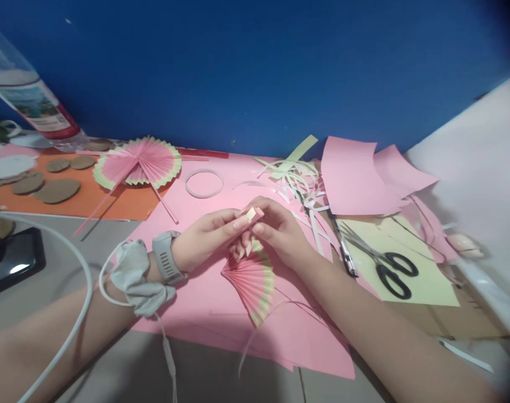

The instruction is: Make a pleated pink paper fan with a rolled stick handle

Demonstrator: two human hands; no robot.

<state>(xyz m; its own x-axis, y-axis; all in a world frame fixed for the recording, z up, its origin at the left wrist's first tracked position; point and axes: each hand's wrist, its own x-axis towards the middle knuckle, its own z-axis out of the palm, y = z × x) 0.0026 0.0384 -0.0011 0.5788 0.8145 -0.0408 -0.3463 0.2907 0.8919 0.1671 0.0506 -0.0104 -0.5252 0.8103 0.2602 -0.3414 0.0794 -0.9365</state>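
Over the pink sheets, my left hand (213, 232) and my right hand (282, 229) meet with fingers closed around a narrow folded paper (257, 214), pink with a pale yellow end. Most of it is hidden by the fingers. Just below them a pleated paper fan (250, 282), pink with a yellow-green edge, spreads partly open. Whether it joins the folded paper in my fingers cannot be seen. A finished-looking round pleated fan (139, 162) with two pink sticks lies at the back left.
Scissors (378, 260) and a black pen (342, 246) lie to the right, by pink paper pieces (351, 176). Paper scraps (300, 179) pile up behind. At left are cardboard discs (58, 191), a bottle (36, 101) and a phone (15, 260). A blue wall (255, 67) stands behind.
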